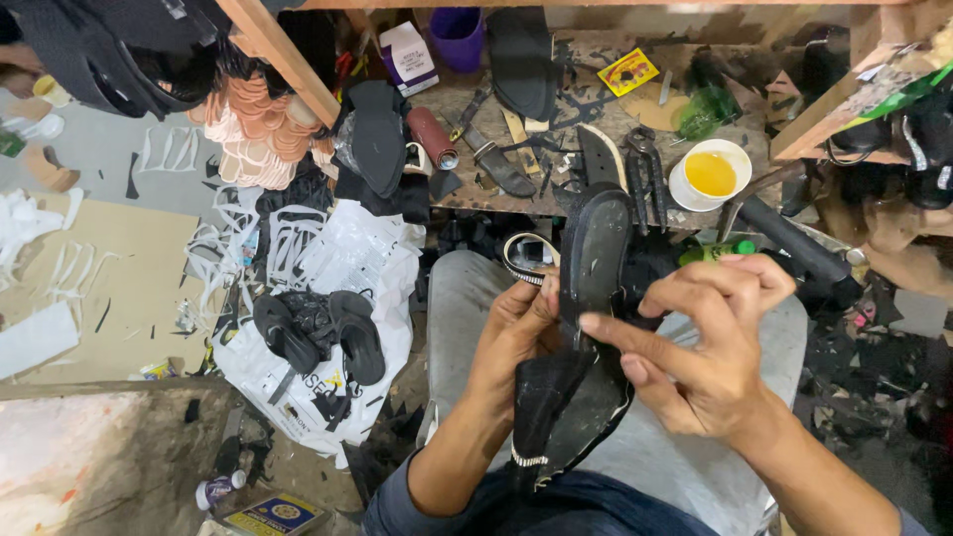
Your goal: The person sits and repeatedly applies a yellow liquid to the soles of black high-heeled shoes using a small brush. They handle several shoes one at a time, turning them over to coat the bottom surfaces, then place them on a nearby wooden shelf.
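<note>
1. The cluttered surface [556, 189] lies ahead, past the knees.
2. A black sandal sole [593, 298] stands upright over the lap, between both hands.
3. The right hand [710, 342] pinches its edge with the forefinger stretched across.
4. The left hand [516, 333] grips its other side.
5. A white bowl [711, 175] holds yellow liquid.

The person has two bare hands, the left hand [516, 333] and the right hand [710, 342], in the middle of the frame. Both forearms are bare. Dark blue sleeves are pushed up near the elbows at the bottom of the frame. Light grey trousers [685, 467] cover the legs.
</note>
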